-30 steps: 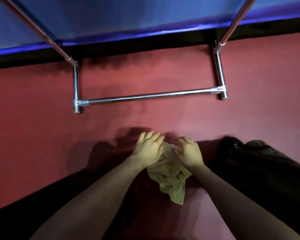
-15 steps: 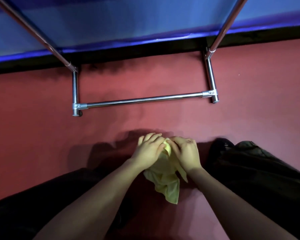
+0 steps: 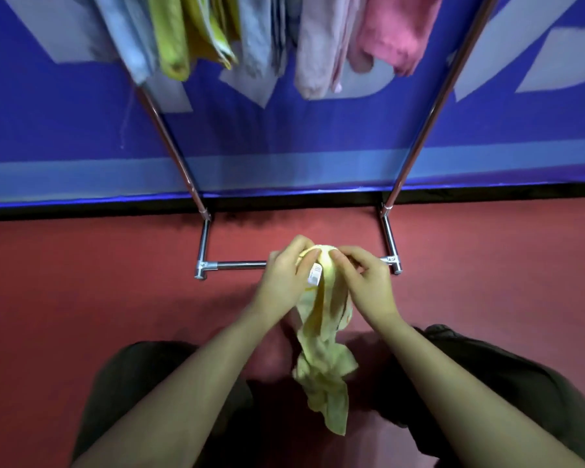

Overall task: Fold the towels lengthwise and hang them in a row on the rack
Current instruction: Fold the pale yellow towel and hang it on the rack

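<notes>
Left hand (image 3: pixel 284 282), right hand (image 3: pixel 368 285) pinch yellow towel (image 3: pixel 325 332) top.

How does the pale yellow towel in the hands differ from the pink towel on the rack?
The pale yellow towel is held up by the left hand and right hand, bunched and unfolded; the pink towel already hangs from above, flat and straight. The yellow one shows a white label; none shows on the pink one. The yellow one sits low, before the rack's base bar. Both dangle downward.

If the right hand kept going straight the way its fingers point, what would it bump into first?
The right hand points leftward, pinching the yellow towel. Going straight on, it would likely meet the left hand gripping the same bunched top, though depth is uncertain.
</notes>
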`<state>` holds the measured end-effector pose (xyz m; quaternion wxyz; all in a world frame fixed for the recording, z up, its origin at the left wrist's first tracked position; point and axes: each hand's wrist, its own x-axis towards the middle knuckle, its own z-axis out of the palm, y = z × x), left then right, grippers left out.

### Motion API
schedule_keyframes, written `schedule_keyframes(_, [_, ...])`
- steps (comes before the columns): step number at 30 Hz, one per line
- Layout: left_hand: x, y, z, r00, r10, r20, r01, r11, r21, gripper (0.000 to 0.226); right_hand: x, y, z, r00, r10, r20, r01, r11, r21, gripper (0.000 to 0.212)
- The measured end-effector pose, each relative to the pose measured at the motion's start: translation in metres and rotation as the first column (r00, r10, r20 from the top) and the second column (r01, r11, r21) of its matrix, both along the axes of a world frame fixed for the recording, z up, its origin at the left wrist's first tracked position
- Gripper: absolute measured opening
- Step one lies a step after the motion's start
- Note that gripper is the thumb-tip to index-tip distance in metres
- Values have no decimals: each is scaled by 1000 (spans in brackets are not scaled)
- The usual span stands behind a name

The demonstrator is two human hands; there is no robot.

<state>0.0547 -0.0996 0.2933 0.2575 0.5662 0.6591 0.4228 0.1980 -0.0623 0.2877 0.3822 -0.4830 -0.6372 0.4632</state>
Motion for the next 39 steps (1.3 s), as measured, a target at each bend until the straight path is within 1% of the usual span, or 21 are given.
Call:
schedule_keyframes(2, [-4, -3, 37, 995, -16, -96, 26, 995, 99, 17, -5, -6, 34, 997, 6, -73, -4, 999, 32, 11])
schedule_keyframes(4, [-8, -6, 72, 989, -19, -143, 42, 987, 157, 18, -7, -12, 65, 992, 9, -126, 1, 997, 82, 12])
schedule_keyframes(7, [-9, -12, 120, 994, -6, -113, 27, 983, 180, 18, -8, -19, 108, 984, 26, -177, 0, 990, 143, 12])
schedule_keyframes(9, [-9, -15, 148, 992, 27, -123, -2, 979, 204, 23, -7, -20, 134, 979, 28, -201, 8, 985, 174, 12])
schedule_keyframes(12, [-7, -13, 186, 989, 96, -108, -67, 968, 240, 23, -4, -18, 166, 975, 20, -221, 35, 969, 243, 12])
schedule_keyframes(14, [-5, -12, 210, 987, 106, -120, -70, 959, 274, 26, -2, -18, 187, 972, 19, -235, 48, 959, 279, 12])
schedule_keyframes(15, [-4, -11, 223, 982, 108, -154, -59, 954, 294, 26, -2, -18, 197, 972, 24, -233, 49, 952, 303, 12])
schedule_keyframes(17, [-2, -10, 245, 949, 127, -290, -15, 933, 359, 25, -2, -19, 213, 975, 30, -220, 50, 936, 349, 9])
schedule_keyframes(19, [-2, -7, 262, 905, 151, -399, 33, 907, 419, 23, -3, -20, 224, 981, -15, -194, 103, 885, 454, 4])
schedule_keyframes(21, [-2, -6, 277, 882, 170, -440, 49, 894, 445, 22, -6, -22, 235, 974, -95, -205, 194, 818, 542, 13])
schedule_keyframes(22, [-2, -6, 284, 879, 170, -445, 54, 893, 447, 22, -8, -23, 240, 967, -117, -225, 227, 796, 561, 17])
schedule_keyframes(24, [-2, -6, 296, 898, 136, -419, 71, 894, 442, 24, -12, -28, 252, 967, -127, -221, 237, 772, 590, 19])
schedule_keyframes(28, [-4, -7, 314, 970, 38, -239, 68, 905, 421, 25, -19, -29, 266, 982, -88, -168, 173, 785, 595, 25])
schedule_keyframes(30, [-5, -8, 321, 980, 23, -197, 58, 916, 396, 23, -24, -29, 273, 985, -109, -133, 168, 770, 615, 28])
schedule_keyframes(32, [-6, -9, 327, 980, 27, -195, 52, 919, 391, 21, -28, -28, 278, 984, -128, -123, 177, 741, 648, 23])
schedule_keyframes(33, [-8, -10, 330, 982, 38, -187, 40, 918, 394, 21, -28, -28, 281, 980, -121, -156, 193, 745, 638, 14])
schedule_keyframes(34, [-9, -11, 333, 983, 48, -178, 26, 919, 393, 20, -27, -28, 283, 974, -98, -206, 205, 768, 606, 3])
schedule_keyframes(36, [-13, -13, 339, 982, 62, -176, 9, 927, 374, 19, -25, -29, 289, 956, -42, -291, 186, 851, 491, 14])
schedule_keyframes(37, [-15, -14, 340, 981, 59, -183, 10, 934, 357, 19, -24, -29, 292, 950, -16, -311, 163, 878, 451, 15])
schedule_keyframes(39, [-19, -15, 341, 978, 45, -202, 25, 942, 335, 20, -22, -29, 298, 942, 33, -334, 117, 901, 418, 12])
